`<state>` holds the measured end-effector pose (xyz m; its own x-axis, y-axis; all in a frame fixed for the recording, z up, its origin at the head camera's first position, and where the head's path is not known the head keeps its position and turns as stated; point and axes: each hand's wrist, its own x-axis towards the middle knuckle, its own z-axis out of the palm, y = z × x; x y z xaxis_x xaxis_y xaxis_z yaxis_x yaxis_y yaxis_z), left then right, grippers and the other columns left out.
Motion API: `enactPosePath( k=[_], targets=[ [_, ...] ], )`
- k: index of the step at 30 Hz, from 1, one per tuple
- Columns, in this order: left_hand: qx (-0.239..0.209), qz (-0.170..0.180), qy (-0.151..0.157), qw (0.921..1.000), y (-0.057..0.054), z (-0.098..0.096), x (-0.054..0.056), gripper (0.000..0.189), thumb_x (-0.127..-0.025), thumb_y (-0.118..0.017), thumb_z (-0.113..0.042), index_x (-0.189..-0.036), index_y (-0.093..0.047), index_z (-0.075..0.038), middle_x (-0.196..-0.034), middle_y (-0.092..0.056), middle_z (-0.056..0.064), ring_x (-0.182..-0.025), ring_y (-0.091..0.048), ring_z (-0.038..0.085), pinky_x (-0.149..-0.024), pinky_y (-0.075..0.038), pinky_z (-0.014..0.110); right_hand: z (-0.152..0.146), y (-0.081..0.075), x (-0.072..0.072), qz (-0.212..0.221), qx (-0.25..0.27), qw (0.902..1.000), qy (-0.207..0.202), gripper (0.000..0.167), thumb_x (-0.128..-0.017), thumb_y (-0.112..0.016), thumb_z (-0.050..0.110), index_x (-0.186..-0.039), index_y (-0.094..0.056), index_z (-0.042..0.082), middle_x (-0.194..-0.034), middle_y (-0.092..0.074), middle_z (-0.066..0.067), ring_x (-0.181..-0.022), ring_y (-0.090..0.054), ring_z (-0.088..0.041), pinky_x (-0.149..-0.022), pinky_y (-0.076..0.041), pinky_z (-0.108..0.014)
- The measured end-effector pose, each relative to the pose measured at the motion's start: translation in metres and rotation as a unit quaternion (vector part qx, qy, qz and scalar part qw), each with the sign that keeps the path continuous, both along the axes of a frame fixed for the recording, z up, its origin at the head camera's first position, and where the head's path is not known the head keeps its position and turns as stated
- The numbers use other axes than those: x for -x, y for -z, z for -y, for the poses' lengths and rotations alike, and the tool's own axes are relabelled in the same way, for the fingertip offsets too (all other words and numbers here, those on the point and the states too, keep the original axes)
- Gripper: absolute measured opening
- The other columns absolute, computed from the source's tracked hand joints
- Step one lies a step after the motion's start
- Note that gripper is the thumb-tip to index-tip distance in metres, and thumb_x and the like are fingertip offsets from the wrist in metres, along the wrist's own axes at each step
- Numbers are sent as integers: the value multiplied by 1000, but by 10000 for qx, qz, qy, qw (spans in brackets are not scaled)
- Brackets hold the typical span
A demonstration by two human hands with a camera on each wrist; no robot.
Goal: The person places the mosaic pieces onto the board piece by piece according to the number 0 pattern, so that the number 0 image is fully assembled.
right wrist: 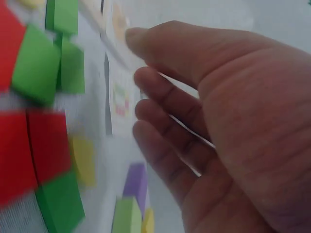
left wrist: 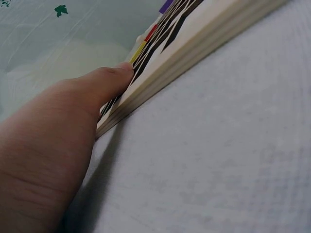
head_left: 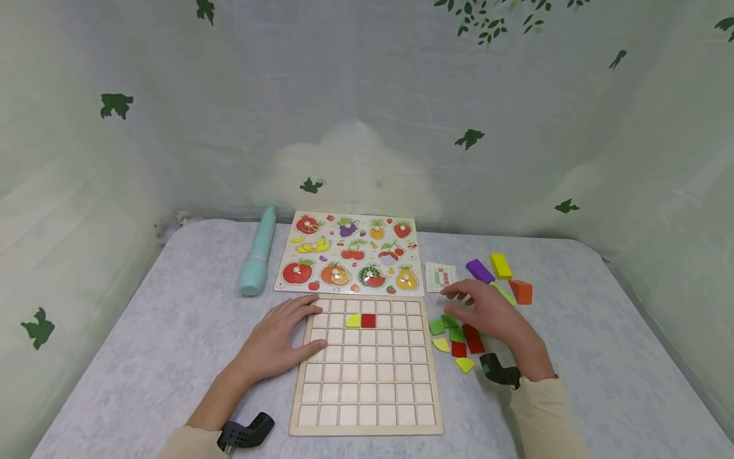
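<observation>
A wooden grid board (head_left: pixel 367 428) lies in front of me. In its upper rows sit a yellow rounded piece (head_left: pixel 353 320) and, right beside it, a red square (head_left: pixel 368 320). My left hand (head_left: pixel 278 338) rests on the board's upper left edge, fingers extended and the thumb (left wrist: pixel 114 77) on the rim. Over the loose pieces right of the board hovers my right hand (head_left: pixel 493 312), its fingers loosely bent and nothing between them. Near it lie green pieces (head_left: pixel 437 327), a red square (head_left: pixel 459 349) and yellow rounded pieces (head_left: pixel 465 364). A small pattern card (head_left: pixel 440 271) lies just beyond its fingertips.
A fruit picture puzzle (head_left: pixel 350 255) lies behind the grid board, touching or nearly touching it. To its left is a teal tapered bottle-like object (head_left: pixel 258 255). Purple (head_left: pixel 480 271), yellow (head_left: pixel 501 266) and orange blocks (head_left: pixel 520 292) lie beyond my right hand. A leaf-patterned cloth (head_left: pixel 367 95) hangs behind the table.
</observation>
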<state>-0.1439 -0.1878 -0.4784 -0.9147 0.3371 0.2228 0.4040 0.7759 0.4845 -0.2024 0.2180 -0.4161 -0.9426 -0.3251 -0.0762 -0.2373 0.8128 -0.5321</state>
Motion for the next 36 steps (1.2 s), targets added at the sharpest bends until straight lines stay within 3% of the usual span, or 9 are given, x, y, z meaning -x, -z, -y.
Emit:
enactPosePath(
  k=[9,12,17,23,30,36],
  targets=[
    [31,10,-6,10000,-1,-1,0,64,-87,-77,-53,-137,-64,-16,-157,-49,3,-146,-44,31,-118,-37,59,-28,3,4,358,-373,9975,482,35,-90,-81,28,-119,-71,10,-107,-70,-4,-100,-61,-22,-84,-59,-39],
    [37,8,-14,10000,-1,0,0,64,-87,-77,-54,-137,-64,-16,-157,-49,2,-146,-44,30,-118,-37,59,-32,4,4,536,-471,9947,737,36,-87,-84,32,-112,-70,9,-97,-66,-4,-92,-58,-21,-75,-55,-34],
    [46,2,-28,10000,-1,1,1,64,-87,-77,-54,-137,-64,-17,-157,-49,1,-146,-44,30,-118,-37,58,-33,5,3,767,-583,9918,835,35,-85,-85,35,-102,-68,10,-82,-59,-3,-79,-54,-19,-64,-47,-29],
    [37,37,-49,10000,-1,1,0,63,-87,-77,-54,-137,-64,-17,-157,-49,1,-146,-44,31,-118,-37,59,-23,7,3,679,-517,9940,689,30,-88,-83,28,-108,-70,11,-88,-62,-1,-85,-56,-18,-71,-51,-28],
    [28,69,-49,10000,-2,0,0,63,-88,-77,-54,-137,-64,-17,-158,-49,2,-146,-44,32,-118,-36,60,-14,9,5,631,-517,9940,726,35,-91,-77,19,-123,-69,8,-101,-67,-4,-94,-59,-21,-82,-58,-34],
    [9,74,-42,10000,-3,-1,0,63,-88,-77,-53,-137,-64,-17,-158,-49,2,-146,-43,32,-118,-36,60,-9,12,6,465,-580,9947,713,35,-92,-78,22,-123,-71,7,-107,-72,-6,-97,-64,-21,-88,-60,-41]
  ],
)
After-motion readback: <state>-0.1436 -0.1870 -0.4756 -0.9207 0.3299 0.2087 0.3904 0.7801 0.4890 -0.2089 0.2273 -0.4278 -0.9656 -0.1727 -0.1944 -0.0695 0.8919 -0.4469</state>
